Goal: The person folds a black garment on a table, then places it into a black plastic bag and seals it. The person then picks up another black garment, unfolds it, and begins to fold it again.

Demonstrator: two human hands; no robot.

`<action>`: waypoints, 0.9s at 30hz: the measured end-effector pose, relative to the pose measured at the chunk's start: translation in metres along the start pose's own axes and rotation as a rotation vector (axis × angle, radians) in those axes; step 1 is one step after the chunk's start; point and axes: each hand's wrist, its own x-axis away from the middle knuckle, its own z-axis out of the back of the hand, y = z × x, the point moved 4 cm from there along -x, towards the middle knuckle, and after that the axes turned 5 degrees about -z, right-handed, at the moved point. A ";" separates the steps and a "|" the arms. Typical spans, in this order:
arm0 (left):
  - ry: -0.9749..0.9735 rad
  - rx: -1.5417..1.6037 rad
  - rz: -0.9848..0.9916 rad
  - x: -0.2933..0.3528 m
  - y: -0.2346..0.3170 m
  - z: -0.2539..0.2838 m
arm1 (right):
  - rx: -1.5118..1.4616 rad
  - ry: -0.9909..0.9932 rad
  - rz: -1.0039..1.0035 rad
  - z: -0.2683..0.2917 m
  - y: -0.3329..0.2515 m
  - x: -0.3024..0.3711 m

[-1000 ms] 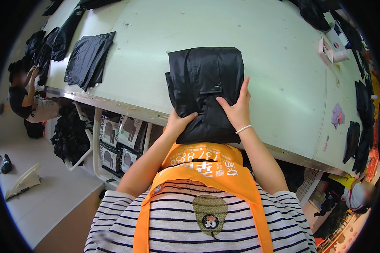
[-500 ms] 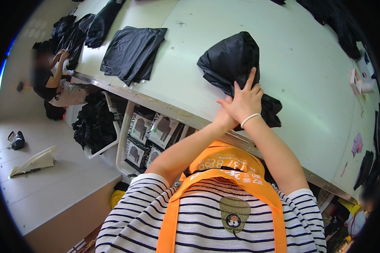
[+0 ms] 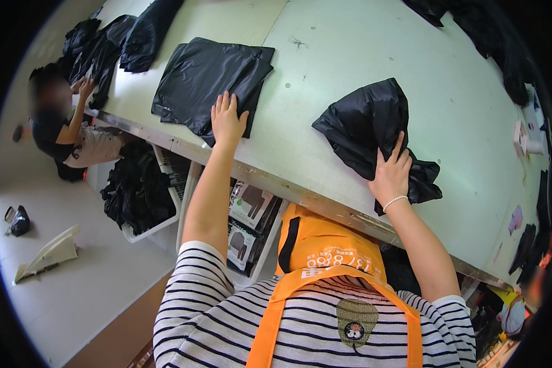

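My left hand (image 3: 228, 121) lies with its fingers stretched out on the near right edge of a stack of thin, shiny black folded pieces (image 3: 196, 80). Whether they are cloth or plastic I cannot tell. To the right, a bunched black shiny bundle (image 3: 365, 119) rests on the pale table (image 3: 288, 141), wide at its far end and pinched in near my right hand (image 3: 391, 178). That hand presses on the narrow part, index finger and thumb spread, the lower fingers partly hidden. A crumpled black end sticks out beyond it.
Under the table edge stand a white basket of black cloth (image 3: 140, 190) and another bin with flat printed packages (image 3: 245, 236). A person (image 3: 64, 122) handles black garments at the far left. More black garments (image 3: 497, 55) lie along the right side.
My left hand has left the right wrist and moved left onto the black stack. My right hand stays on the bundle. The whole view has shifted slightly.
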 end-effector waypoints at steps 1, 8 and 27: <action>0.004 0.081 -0.015 0.001 -0.007 -0.008 | -0.028 -0.015 0.001 0.003 0.001 -0.001; 0.102 0.399 -0.156 -0.015 0.036 0.037 | -0.264 -0.059 -0.027 0.007 0.024 -0.008; -0.204 0.837 -0.652 0.093 0.320 -0.010 | -1.507 0.080 -0.725 -0.024 0.211 0.208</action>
